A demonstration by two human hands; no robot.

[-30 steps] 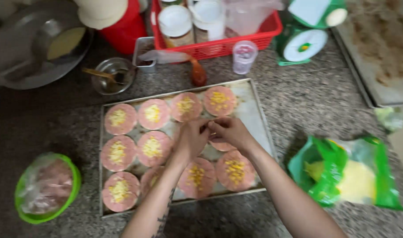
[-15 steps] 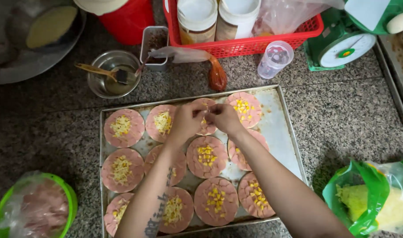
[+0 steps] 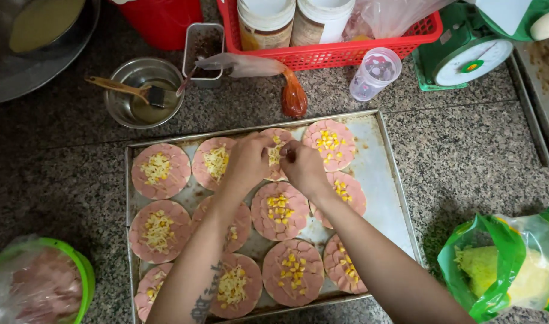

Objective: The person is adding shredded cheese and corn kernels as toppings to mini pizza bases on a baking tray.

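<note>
Both forearms cover several pink round meat slices on the dented metal baking tray (image 3: 389, 180), and the slice in the top row (image 3: 277, 151), topped with yellow corn and cheese, is half hidden by the hands. The left hand (image 3: 247, 161) and right hand (image 3: 303, 167) meet over it with fingers curled nearly closed, seemingly pinching topping, though what they grip is unclear.

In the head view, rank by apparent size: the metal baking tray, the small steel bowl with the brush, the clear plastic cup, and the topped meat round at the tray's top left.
1. Metal baking tray, by far the largest.
2. Steel bowl.
3. Top-left meat round; close to the bowl, so that order is unsure.
4. Clear plastic cup, the smallest.
</note>
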